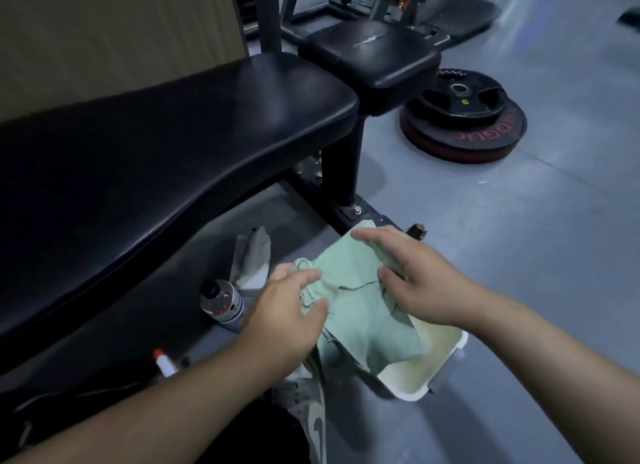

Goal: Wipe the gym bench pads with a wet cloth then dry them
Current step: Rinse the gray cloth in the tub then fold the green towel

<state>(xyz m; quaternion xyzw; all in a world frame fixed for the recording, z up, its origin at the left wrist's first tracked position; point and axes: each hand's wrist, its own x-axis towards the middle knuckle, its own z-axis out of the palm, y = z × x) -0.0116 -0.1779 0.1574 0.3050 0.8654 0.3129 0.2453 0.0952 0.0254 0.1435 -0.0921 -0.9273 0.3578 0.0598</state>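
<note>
Head view, looking down. Pale green cloth (349, 311) at lower centre of the frame, held between both hands, bunched and creased, its lower edge hanging over the left part of a white tub (446, 356) that sits on the grey floor (519, 255); cannot tell whether the cloth touches the tub. Left hand (291, 311): fingers curled, thumb and fingertips pinching the cloth's left edge. Right hand (415, 283): forefinger stretched along the cloth's upper edge, thumb pressed against the fabric, remaining fingers bent round a fold on the right side. Long black bench pad (156, 158) fills the left and centre of the frame, running from lower left toward upper centre; a smaller black seat pad (370, 54) sits just beyond its far end at upper centre. Neither pad is touched by cloth or hands. On the floor under the edge of the long pad: a clear water bottle (223, 302) lying just left of the left hand, a crumpled grey rag (251, 259) just above it, and a small white bottle with a red cap (162, 361) at lower left. Stack of weight plates (464, 113) lies flat on the floor at upper right, well apart from the hands.
</note>
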